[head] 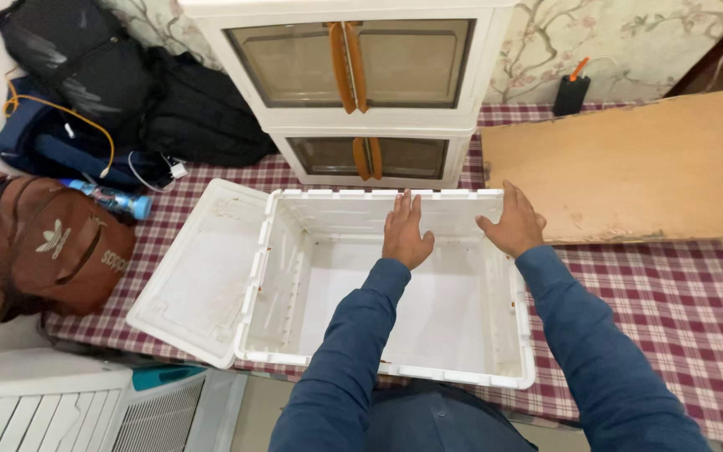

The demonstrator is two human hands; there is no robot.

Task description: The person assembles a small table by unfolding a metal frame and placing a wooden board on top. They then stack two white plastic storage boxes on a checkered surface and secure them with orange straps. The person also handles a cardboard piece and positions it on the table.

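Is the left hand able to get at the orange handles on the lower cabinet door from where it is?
Probably yes. The left hand rests on the white bin's far wall, and the orange handles sit just beyond it with nothing between.

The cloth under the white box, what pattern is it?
The cloth is a maroon-and-white check, clearest in the head view.

Before us on the tablecloth [679, 293] stands the open storage crate [294, 243], its hinged side panel [202, 268] folded out flat to the left. Our left hand [406, 230] lies inside against the far wall; our right hand [512, 224] rests on the far right corner of the rim. Behind the crate we find the stacked cabinet [361, 84]. Right of it lies the board [629, 167]. Left of the crate sit the backpack [52, 247] and a bottle [115, 199], with bags [127, 84] behind them.
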